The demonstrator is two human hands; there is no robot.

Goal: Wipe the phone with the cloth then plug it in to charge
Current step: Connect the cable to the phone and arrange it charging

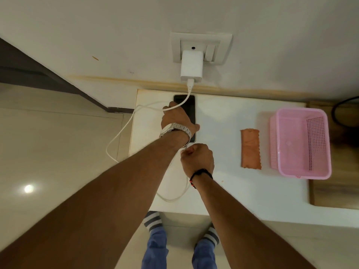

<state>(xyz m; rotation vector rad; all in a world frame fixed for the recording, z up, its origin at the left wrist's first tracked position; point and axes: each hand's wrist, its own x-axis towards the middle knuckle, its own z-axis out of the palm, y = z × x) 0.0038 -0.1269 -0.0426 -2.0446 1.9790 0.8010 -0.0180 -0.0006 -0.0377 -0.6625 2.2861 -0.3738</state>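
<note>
basically phone (189,111) is rigid, slick glass; left hand (174,118) pins its edges flat, right hand (197,158) fingers pinched on limp cable (118,136) near plug end, best grip there

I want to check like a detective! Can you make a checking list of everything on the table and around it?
Surface: white table, mostly bare.
Job's things: phone lies flat near the wall; orange cloth lies flat, untouched.
Clutter: pink basket, looks empty.
Hands: left hand rests on the phone; right hand pinches the cable end.
Cables: white cable runs from the charger, looping off the table's edge.
Surroundings: wall socket, tiled floor.
</note>
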